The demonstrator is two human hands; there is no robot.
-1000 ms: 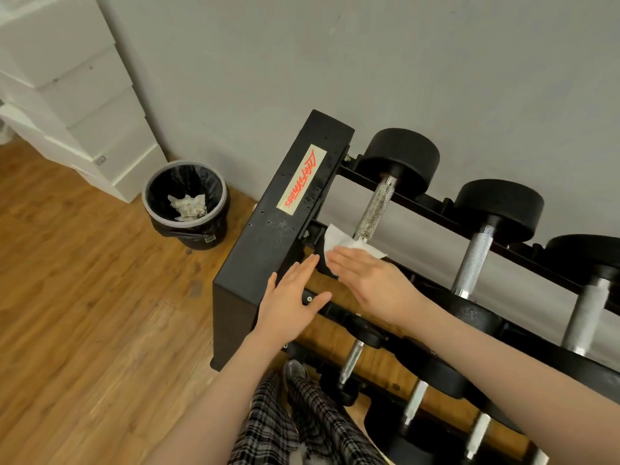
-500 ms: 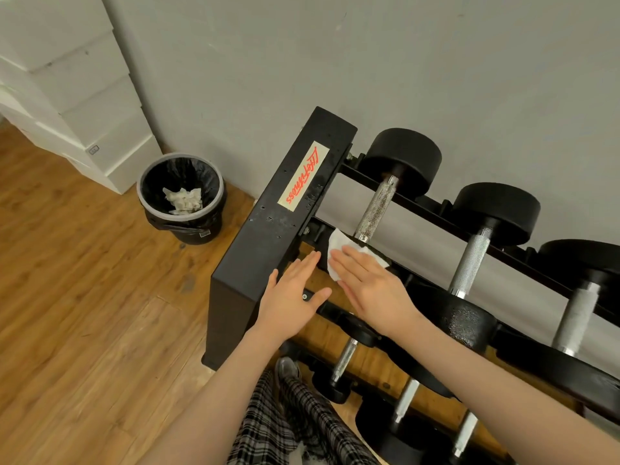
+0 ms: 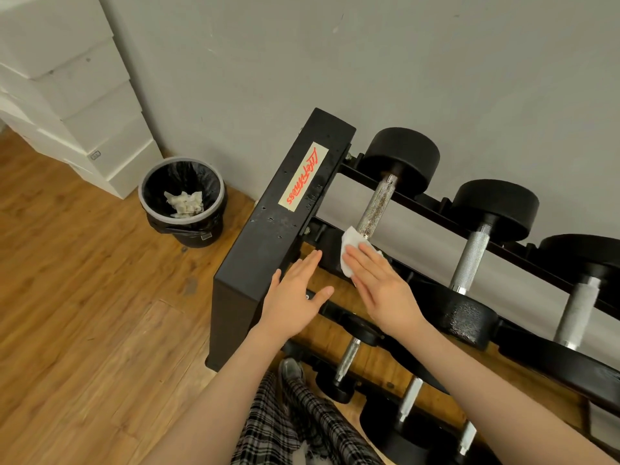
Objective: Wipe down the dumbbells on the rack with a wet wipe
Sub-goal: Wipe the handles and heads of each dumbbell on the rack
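The right hand (image 3: 380, 286) lies flat with straight fingers on a white wet wipe (image 3: 350, 251), pressing it against the near black head of the leftmost dumbbell (image 3: 380, 203) on the top shelf, where the knurled metal handle meets the head; the wipe is mostly covered by the fingers, with its upper corner showing just below the handle. The left hand (image 3: 293, 298) is spread open, fingers straight and thumb out, holding nothing, and sits at the inner edge of the black metal rack's end panel (image 3: 268, 250), which carries one cream label with red script; whether the palm touches the panel cannot be told. Three dumbbells show on the top shelf, each with round black heads and a silver handle, the third cut off by the right edge. On the shelves below, at least three more silver handles are visible. On the wooden plank floor (image 3: 84, 313) to the left stands one round black bin (image 3: 183, 201) lined with a black bag, holding crumpled white wipes. Plaid trousers (image 3: 292, 427) and one shoe show at the bottom.
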